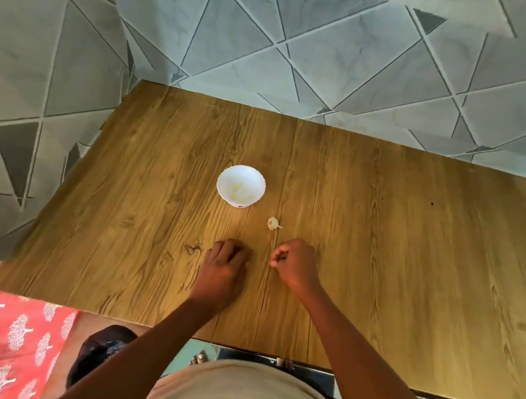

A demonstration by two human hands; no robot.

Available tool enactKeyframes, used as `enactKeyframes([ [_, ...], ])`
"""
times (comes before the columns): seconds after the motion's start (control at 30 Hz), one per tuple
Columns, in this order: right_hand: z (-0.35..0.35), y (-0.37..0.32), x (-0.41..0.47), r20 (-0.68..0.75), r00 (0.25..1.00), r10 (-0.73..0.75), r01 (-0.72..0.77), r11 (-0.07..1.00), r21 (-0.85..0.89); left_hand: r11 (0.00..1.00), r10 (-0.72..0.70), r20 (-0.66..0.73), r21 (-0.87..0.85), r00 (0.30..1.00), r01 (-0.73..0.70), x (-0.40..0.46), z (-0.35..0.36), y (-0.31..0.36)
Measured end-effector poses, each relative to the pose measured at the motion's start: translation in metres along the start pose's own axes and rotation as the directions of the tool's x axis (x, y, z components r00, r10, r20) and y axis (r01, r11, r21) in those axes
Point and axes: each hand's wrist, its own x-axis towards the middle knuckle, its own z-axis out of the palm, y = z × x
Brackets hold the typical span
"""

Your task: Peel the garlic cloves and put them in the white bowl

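- White bowl (241,185) sits at frame centre on the wooden table (383,250), pale peeled pieces inside.
- Garlic bulb (273,224) lies just lower right of the bowl, untouched.
- Right hand (296,265) is curled, pinching a small pale bit, probably skin or a clove.
- Left hand (226,261) rests knuckles-up on the table; grip unclear.
- Step: peeling mid-way. Next: probably pull another clove from the bulb.

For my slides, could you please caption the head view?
Two hands work garlic on a wooden table, near a white bowl and a garlic piece.
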Motion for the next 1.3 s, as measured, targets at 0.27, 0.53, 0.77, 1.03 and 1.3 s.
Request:
enactKeyframes([
  [0.27,0.008,-0.001,0.022,-0.013,0.999,0.039,-0.04,0.989,-0.142,0.996,-0.025,0.005,0.087,1.0,0.025,0.0,0.0,0.005],
  [0.53,0.018,-0.015,0.018,-0.09,0.996,-0.026,-0.011,0.921,-0.389,0.998,-0.027,0.001,0.053,1.0,0.027,0.001,-0.006,0.009],
  [0.77,-0.017,0.009,0.007,0.133,0.989,0.065,-0.105,0.939,0.328,0.779,-0.279,0.102,-0.558,0.955,0.287,0.019,-0.018,0.03],
  [1.03,-0.013,0.013,-0.013,0.261,0.953,0.152,-0.298,0.612,0.732,0.69,-0.371,0.058,-0.651,0.927,0.317,0.03,-0.015,0.057],
  [1.3,-0.002,0.003,-0.007,-0.067,0.983,0.172,-0.091,0.764,0.638,0.721,-0.388,-0.046,-0.638,0.921,0.272,0.04,-0.019,0.069],
])
